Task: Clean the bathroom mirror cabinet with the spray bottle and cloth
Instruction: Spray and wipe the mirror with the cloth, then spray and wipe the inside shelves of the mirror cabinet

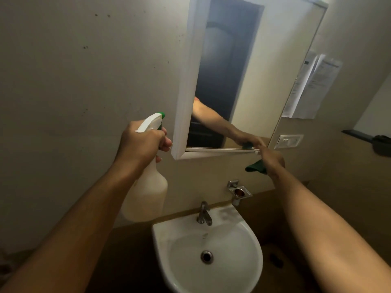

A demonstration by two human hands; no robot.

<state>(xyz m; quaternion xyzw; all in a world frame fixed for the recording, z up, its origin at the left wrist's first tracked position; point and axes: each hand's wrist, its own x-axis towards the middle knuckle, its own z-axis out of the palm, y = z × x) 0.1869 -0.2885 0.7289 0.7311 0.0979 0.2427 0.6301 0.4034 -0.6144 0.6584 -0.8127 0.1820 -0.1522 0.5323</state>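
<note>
One mirror cabinet (249, 77) sits top centre, its door slightly ajar. Left hand (141, 142) grips the one spray bottle (148, 191) at left of centre; right hand (273, 159) clutches one green cloth (255, 166) at the door's lower right corner. Below: one sink (211, 250), one tap (204, 213).

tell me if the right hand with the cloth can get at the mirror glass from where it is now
Probably yes: the right hand, gripping the green cloth, is already at the mirror door's lower corner, with nothing between it and the glass.
</note>
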